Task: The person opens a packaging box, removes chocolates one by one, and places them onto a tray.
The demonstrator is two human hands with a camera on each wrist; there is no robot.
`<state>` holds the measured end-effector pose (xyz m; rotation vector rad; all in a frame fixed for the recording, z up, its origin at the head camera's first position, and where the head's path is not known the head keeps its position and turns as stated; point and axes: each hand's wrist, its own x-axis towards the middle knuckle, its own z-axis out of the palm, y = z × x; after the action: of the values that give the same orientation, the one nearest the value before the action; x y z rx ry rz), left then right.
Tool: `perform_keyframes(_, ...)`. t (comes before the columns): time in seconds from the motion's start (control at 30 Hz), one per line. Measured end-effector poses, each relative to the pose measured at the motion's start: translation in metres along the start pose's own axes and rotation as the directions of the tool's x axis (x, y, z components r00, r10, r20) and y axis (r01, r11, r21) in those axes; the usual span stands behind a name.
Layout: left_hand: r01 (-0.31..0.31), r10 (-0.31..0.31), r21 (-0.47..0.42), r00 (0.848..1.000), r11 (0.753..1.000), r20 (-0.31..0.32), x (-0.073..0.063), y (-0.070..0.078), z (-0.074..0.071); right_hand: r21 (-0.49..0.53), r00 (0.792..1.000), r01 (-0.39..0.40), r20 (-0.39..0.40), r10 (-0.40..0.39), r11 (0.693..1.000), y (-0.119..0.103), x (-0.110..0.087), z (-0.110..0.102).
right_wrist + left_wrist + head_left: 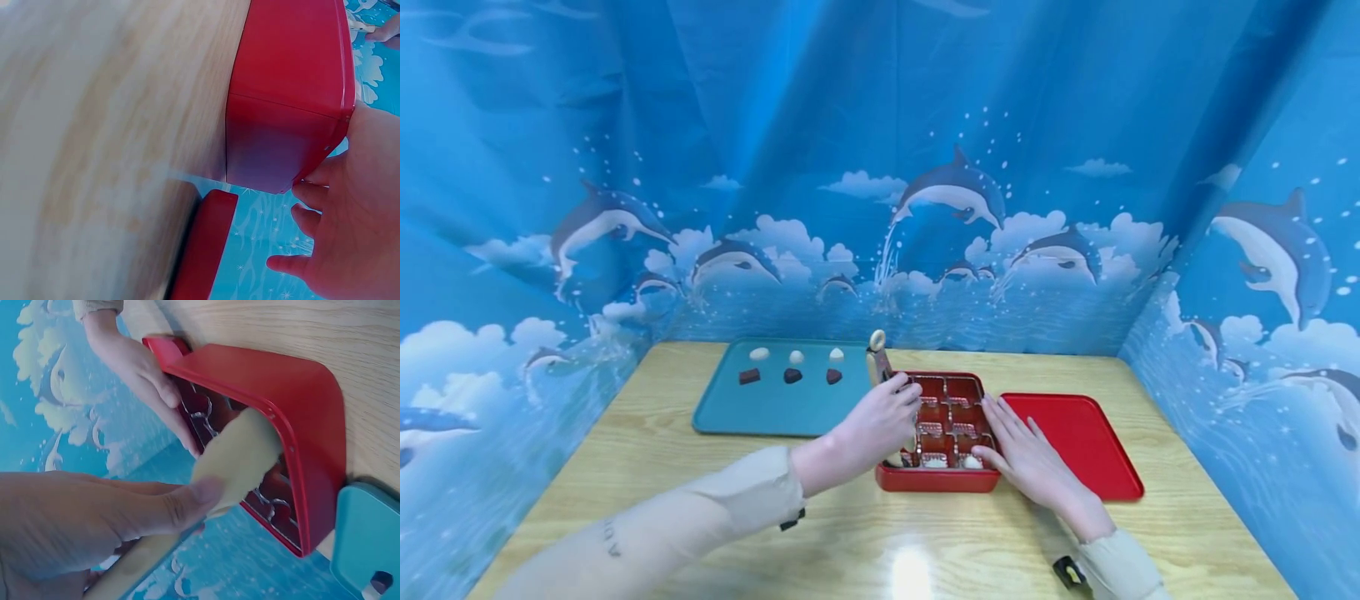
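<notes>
My left hand (pixel 883 417) holds a pair of beige tongs (pixel 240 453), thumb pressed along one arm. Their ring end points up in the head view, and their broad tips reach down into the front-left compartment of a red box (pixel 936 480). Whether the tips pinch anything is hidden. A clear divided insert (pixel 930 428) lines the box. White pieces lie in the front-middle compartment and, as a white chocolate (pixel 972 462), in the front-right one. My right hand (pixel 1026 454) rests its extended fingers along the box's right rim.
Left of the box lies a teal tray (pixel 730 417) with white pieces (pixel 760 354) in a back row and dark chocolates (pixel 793 376) in front. A red lid (pixel 1086 442) lies flat to the right. A blue dolphin curtain (pixel 820 125) stands behind the wooden table (pixel 820 533).
</notes>
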<state>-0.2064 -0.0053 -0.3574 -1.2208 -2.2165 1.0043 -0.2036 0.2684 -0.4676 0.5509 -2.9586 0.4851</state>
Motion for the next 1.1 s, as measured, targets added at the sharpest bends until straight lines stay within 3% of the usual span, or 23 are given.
perform_keyframes(0.4,-0.024,0.021,0.019,0.991,1.000,0.134,0.019,0.018,-0.003,-0.009,1.000,0.002,0.000,-0.002,1.000,0.000,0.001,-0.001)
perform_keyframes(0.47,-0.030,0.028,0.013,0.991,0.999,0.133,0.019,0.017,-0.001,-0.008,1.000,0.002,-0.002,-0.002,1.000,0.000,0.000,-0.002)
perform_keyframes(0.8,0.006,-0.007,-0.033,0.999,0.999,-0.032,-0.002,0.007,0.015,0.007,1.000,-0.010,0.016,0.010,1.000,-0.002,0.000,-0.001)
perform_keyframes(0.97,0.052,-0.061,-0.074,0.990,0.996,-0.127,-0.012,-0.001,0.020,-0.001,1.000,-0.001,0.007,0.001,1.000,-0.002,-0.001,-0.001)
perform_keyframes(1.1,0.097,-0.119,-0.138,0.980,0.986,-0.162,-0.024,-0.010,0.029,-0.015,1.000,0.007,-0.011,-0.007,1.000,-0.002,-0.001,-0.001)
